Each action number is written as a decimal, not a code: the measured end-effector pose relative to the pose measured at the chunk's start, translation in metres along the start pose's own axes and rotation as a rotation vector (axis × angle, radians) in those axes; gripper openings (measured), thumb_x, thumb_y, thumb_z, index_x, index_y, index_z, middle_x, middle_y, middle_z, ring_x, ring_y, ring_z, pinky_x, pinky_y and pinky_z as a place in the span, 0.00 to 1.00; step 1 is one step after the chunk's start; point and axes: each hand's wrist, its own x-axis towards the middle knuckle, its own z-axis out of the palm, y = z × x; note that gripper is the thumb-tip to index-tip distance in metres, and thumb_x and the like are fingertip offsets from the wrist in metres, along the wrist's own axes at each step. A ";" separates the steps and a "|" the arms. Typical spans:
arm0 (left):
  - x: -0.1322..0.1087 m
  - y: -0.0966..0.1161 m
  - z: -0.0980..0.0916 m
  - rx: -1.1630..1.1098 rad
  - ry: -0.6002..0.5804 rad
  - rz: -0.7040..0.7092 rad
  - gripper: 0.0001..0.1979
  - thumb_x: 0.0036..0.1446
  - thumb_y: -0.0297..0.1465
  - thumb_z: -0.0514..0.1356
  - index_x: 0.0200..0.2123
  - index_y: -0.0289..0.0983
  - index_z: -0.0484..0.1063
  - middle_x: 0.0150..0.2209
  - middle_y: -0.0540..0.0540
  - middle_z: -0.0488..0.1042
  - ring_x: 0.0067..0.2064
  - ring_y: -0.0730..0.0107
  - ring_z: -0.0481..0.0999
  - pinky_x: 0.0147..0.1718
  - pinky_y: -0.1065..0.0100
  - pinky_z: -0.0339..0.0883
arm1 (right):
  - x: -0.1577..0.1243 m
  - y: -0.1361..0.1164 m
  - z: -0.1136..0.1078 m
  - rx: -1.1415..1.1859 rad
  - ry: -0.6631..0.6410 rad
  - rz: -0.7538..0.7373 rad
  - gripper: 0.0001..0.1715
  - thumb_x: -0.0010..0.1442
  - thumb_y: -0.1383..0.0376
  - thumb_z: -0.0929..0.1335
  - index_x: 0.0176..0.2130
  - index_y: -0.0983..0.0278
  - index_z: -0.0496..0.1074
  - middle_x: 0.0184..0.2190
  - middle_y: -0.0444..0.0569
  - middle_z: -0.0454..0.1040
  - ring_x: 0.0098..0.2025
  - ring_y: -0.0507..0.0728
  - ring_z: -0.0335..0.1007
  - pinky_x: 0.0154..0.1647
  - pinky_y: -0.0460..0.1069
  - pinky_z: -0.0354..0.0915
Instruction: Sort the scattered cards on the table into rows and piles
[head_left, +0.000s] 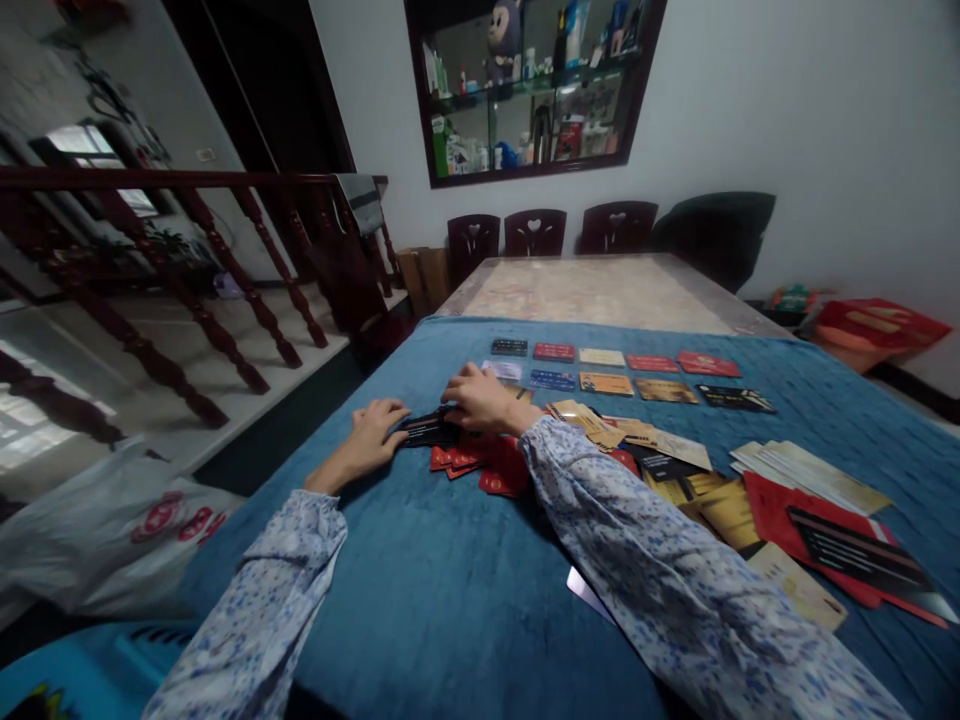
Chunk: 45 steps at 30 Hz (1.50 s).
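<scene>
My left hand [367, 440] lies on the blue cloth with its thumb and fingers closed on the left end of some black cards [426, 430] with pale print. At the other end of these cards, the curled fingers of my right hand [480, 400] close on them from above. Just below the right hand, red cards [504, 470] lie in a loose heap, partly hidden by my wrist. Behind the hands stand two rows of card piles, among them a blue card [553, 380], an orange card [606, 384] and a black-and-gold card [735, 398].
A blue cloth [420, 590] covers the near part of the table. Scattered gold, red and black cards [720, 510] spread along my right forearm. A pale card [589, 592] lies near my right sleeve. Chairs [535, 232] line the far end; a plastic bag [112, 530] is at left.
</scene>
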 end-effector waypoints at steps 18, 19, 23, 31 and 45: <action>-0.013 0.016 -0.004 0.070 -0.001 0.174 0.18 0.63 0.33 0.56 0.52 0.36 0.78 0.57 0.35 0.73 0.59 0.47 0.68 0.57 0.45 0.61 | -0.008 -0.015 0.017 0.008 -0.015 -0.113 0.23 0.66 0.53 0.69 0.52 0.65 0.81 0.56 0.60 0.78 0.61 0.69 0.59 0.54 0.61 0.57; -0.013 0.018 -0.004 0.072 0.000 0.183 0.18 0.63 0.32 0.56 0.52 0.36 0.78 0.57 0.36 0.73 0.58 0.48 0.68 0.57 0.46 0.62 | -0.008 -0.015 0.017 0.010 -0.012 -0.116 0.23 0.66 0.53 0.69 0.52 0.64 0.81 0.56 0.60 0.78 0.61 0.69 0.59 0.54 0.61 0.57; -0.014 0.019 -0.007 0.071 -0.019 0.221 0.16 0.63 0.30 0.56 0.51 0.37 0.79 0.55 0.38 0.75 0.57 0.51 0.69 0.56 0.48 0.63 | -0.008 -0.014 0.017 0.012 -0.003 -0.118 0.23 0.67 0.53 0.69 0.53 0.63 0.80 0.56 0.59 0.78 0.60 0.68 0.59 0.53 0.59 0.56; -0.015 0.016 -0.014 0.046 0.025 0.302 0.10 0.63 0.31 0.60 0.40 0.38 0.83 0.40 0.41 0.76 0.46 0.58 0.71 0.48 0.56 0.67 | -0.009 -0.010 0.021 0.023 0.018 -0.133 0.25 0.67 0.52 0.68 0.55 0.63 0.80 0.54 0.59 0.78 0.58 0.68 0.59 0.50 0.58 0.55; -0.010 0.008 -0.009 0.035 0.249 0.362 0.14 0.62 0.23 0.58 0.44 0.38 0.83 0.38 0.42 0.79 0.40 0.62 0.74 0.44 0.59 0.68 | -0.009 -0.004 0.023 0.049 0.025 -0.060 0.17 0.68 0.62 0.68 0.55 0.60 0.79 0.52 0.56 0.79 0.57 0.65 0.62 0.48 0.55 0.55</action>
